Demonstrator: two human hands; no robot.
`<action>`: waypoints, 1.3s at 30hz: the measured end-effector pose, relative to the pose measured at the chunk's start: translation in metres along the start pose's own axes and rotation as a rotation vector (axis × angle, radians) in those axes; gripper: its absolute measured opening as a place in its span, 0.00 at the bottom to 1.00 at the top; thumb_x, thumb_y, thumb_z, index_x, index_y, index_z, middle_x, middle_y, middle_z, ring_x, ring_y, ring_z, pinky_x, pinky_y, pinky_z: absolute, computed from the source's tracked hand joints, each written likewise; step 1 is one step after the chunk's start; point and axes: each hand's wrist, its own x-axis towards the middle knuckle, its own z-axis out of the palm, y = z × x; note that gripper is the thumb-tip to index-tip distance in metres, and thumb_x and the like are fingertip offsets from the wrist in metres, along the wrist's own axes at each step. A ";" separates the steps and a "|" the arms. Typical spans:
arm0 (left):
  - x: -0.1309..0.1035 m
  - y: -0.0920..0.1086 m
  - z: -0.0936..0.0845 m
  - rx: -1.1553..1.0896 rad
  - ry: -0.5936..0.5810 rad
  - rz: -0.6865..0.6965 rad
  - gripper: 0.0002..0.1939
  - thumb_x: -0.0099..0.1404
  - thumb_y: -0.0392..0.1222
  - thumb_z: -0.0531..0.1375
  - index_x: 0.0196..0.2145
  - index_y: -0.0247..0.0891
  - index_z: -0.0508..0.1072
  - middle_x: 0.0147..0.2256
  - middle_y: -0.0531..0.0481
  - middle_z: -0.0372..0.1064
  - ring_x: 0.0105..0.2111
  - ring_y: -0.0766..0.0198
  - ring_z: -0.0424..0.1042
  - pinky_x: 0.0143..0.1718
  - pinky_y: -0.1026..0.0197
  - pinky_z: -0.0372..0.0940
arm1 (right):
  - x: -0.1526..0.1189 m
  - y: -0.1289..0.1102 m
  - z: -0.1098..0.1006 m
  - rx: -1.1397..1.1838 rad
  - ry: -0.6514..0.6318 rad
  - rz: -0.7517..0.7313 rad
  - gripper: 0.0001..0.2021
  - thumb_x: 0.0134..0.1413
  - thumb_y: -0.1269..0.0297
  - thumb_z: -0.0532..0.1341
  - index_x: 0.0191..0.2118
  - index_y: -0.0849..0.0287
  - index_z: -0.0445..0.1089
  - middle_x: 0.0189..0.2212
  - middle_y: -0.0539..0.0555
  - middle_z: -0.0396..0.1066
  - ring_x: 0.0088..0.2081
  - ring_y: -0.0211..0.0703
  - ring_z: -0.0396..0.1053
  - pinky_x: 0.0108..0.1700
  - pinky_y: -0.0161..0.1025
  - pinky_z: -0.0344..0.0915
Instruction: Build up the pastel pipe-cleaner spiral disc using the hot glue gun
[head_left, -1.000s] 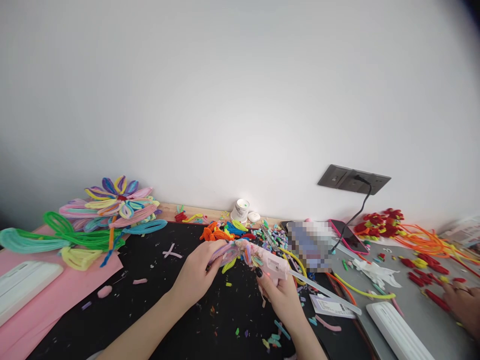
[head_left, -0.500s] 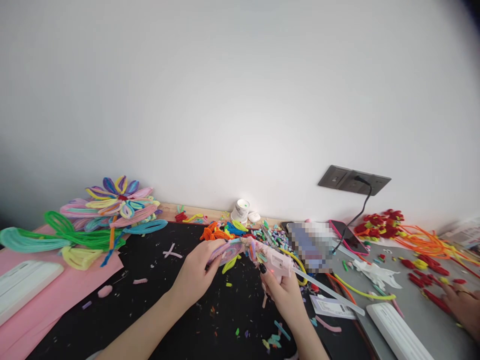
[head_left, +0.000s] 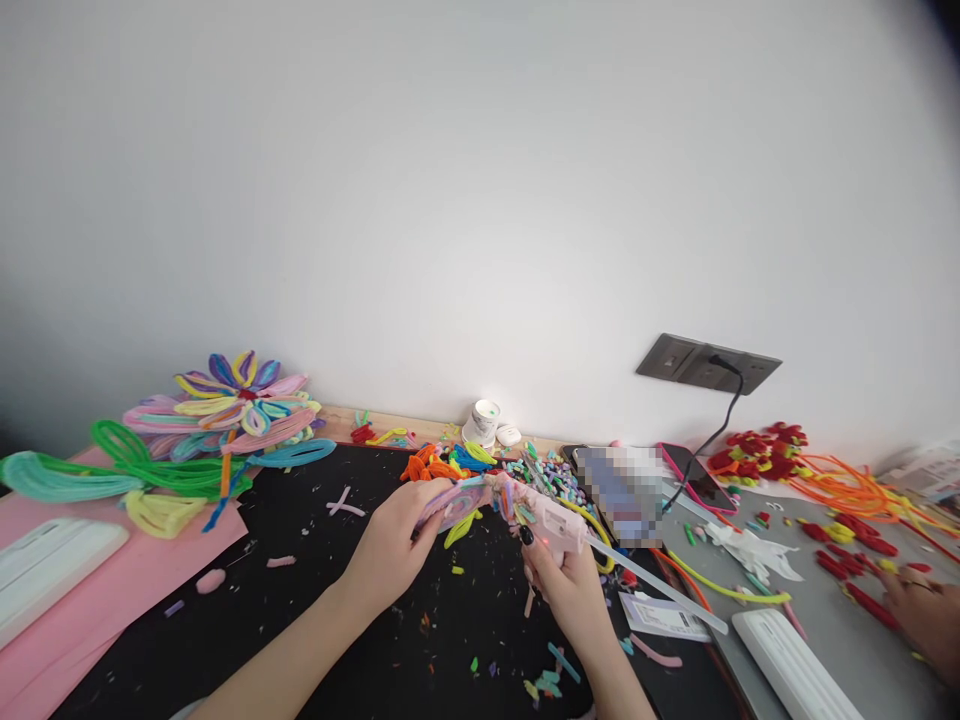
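Note:
My left hand (head_left: 396, 540) is closed on a pastel pipe-cleaner petal piece (head_left: 465, 500), pinched between thumb and fingers. My right hand (head_left: 566, 580) grips a pale pink hot glue gun (head_left: 561, 528) by its handle, and a small red light glows on it. A long clear glue stick (head_left: 652, 578) sticks out of the gun's back end, slanting down to the right. The gun's front meets the bunched pastel pipe cleaners at the right end of the piece; its nozzle tip is hidden among them.
Pipe-cleaner flowers (head_left: 240, 400) and loops lie on pink paper (head_left: 142, 590) at left. Colourful scraps litter the black mat (head_left: 300, 640). Phones (head_left: 697, 478), a white cup (head_left: 481, 422) and a wall socket (head_left: 709, 362) are behind. Another person's hand (head_left: 926, 605) touches red pieces at right.
Both my hands, the petal piece and the glue gun stay almost still. The other person's hand at the far right has shifted slightly.

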 end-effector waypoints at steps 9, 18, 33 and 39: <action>0.000 0.000 0.000 -0.004 -0.016 0.005 0.14 0.70 0.38 0.51 0.50 0.40 0.69 0.43 0.45 0.76 0.44 0.58 0.76 0.45 0.58 0.71 | -0.002 -0.009 -0.001 -0.029 -0.036 0.058 0.17 0.56 0.50 0.59 0.33 0.61 0.73 0.15 0.47 0.57 0.19 0.38 0.53 0.22 0.34 0.54; 0.000 0.000 0.003 0.004 -0.028 0.019 0.13 0.70 0.38 0.51 0.49 0.40 0.70 0.43 0.45 0.76 0.44 0.58 0.76 0.45 0.57 0.71 | -0.002 -0.008 -0.002 -0.049 -0.109 0.023 0.19 0.58 0.53 0.57 0.44 0.64 0.72 0.17 0.46 0.58 0.20 0.37 0.54 0.22 0.34 0.56; 0.002 0.004 0.002 -0.019 -0.034 0.033 0.13 0.70 0.37 0.50 0.48 0.41 0.71 0.42 0.46 0.77 0.43 0.59 0.76 0.45 0.58 0.71 | -0.001 -0.016 0.000 -0.092 -0.117 -0.077 0.11 0.56 0.59 0.57 0.31 0.62 0.70 0.19 0.48 0.60 0.22 0.37 0.55 0.24 0.33 0.57; -0.001 0.001 0.003 -0.005 -0.023 -0.001 0.13 0.70 0.38 0.51 0.50 0.41 0.69 0.43 0.45 0.76 0.44 0.58 0.76 0.45 0.58 0.71 | 0.000 -0.005 -0.002 -0.081 -0.036 0.020 0.14 0.56 0.55 0.58 0.31 0.62 0.70 0.16 0.46 0.57 0.19 0.36 0.53 0.22 0.33 0.54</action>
